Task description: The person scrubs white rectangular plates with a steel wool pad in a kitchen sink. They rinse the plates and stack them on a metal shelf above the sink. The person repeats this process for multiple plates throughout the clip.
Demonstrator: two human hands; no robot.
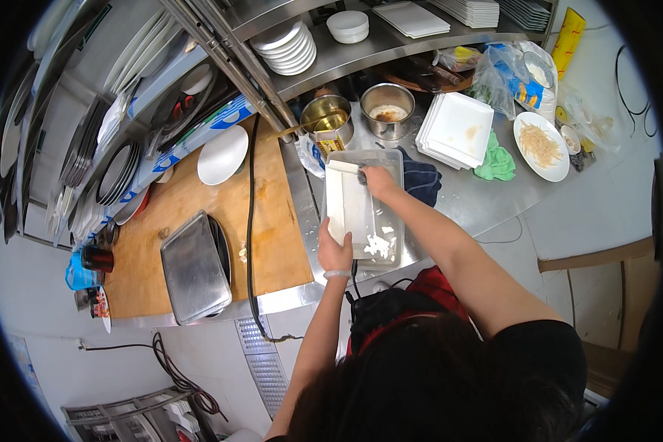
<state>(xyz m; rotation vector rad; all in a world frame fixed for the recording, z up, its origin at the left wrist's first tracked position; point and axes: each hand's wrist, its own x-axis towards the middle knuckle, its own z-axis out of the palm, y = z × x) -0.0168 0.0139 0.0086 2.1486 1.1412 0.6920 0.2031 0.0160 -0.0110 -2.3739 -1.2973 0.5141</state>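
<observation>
A translucent plastic tub (396, 221) stands on the steel counter before me. A long white rectangular dish (336, 203) is tilted over it. My left hand (336, 248) grips the near end of this dish, thumb on its edge. My right hand (378, 182) is closed on a grey scouring pad (362, 175) pressed near the dish's far end. White scraps (379, 246) lie at the tub's near end; whether they float in water I cannot tell. Right beside the tub is a dark blue cloth (422, 175).
Stacked square white plates (457, 127), a green cloth (496, 157) and an oval plate of pale shreds (541, 146) are at right. Two steel pots (387, 110) stand behind. Metal trays (199, 271) and a black cable (251, 221) lie on the wooden board (276, 243) at left.
</observation>
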